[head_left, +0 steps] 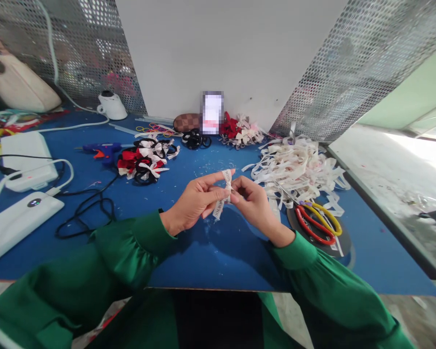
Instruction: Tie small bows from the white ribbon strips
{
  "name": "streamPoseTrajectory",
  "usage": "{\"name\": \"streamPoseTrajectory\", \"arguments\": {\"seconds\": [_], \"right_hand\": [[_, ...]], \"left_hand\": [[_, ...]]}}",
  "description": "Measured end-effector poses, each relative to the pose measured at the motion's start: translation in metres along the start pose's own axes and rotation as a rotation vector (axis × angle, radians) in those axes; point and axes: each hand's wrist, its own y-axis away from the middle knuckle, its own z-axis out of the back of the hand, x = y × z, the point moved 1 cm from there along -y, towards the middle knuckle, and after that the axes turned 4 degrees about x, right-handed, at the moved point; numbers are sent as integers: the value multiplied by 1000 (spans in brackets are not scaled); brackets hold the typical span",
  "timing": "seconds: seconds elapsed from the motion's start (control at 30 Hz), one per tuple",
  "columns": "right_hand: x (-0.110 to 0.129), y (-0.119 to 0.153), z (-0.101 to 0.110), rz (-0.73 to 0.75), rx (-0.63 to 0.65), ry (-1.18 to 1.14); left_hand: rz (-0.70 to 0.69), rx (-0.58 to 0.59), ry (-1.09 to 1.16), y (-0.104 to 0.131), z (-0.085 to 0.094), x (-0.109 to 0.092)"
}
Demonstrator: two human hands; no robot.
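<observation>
A white ribbon (218, 209) with dark printed letters is looped and gathered between my hands, over the middle of the blue table. My left hand (194, 199) pinches it from the left, with the index finger stretched along its upper part. From the right, my right hand (255, 203) pinches the gathered middle of the ribbon between thumb and fingertips. The fingertips of both hands nearly meet there. One printed end hangs below my left thumb, and the upper part sticks up past the left index finger.
Loose white ribbons (298, 167) lie in a heap at the right, beside red-and-yellow-handled scissors (314, 224). Bows and black hair ties (145, 160), a blue glue gun (103, 149) and white power banks (25, 218) lie left on the table (189, 271). A phone (211, 112) stands behind.
</observation>
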Motion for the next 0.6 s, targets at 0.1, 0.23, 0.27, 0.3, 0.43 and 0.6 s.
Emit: {"name": "streamPoseTrajectory", "arguments": {"seconds": [0.1, 0.23, 0.27, 0.3, 0.43, 0.6], "right_hand": [[4, 0, -2, -240, 101, -306], [3, -1, -2, -288, 102, -413], [1, -2, 0, -264, 88, -378], [-1, -2, 1, -228, 76, -314], [-9, 1, 1, 68, 67, 175], [-16, 7, -7, 391, 126, 455]], "left_hand": [[-23, -5, 4, 0, 2, -3], [-21, -4, 39, -3, 4, -3], [-12, -3, 53, -4, 4, -3], [-1, -3, 73, -5, 5, -2], [52, -1, 200, -5, 5, 1], [181, 96, 364, 0, -2, 5]]}}
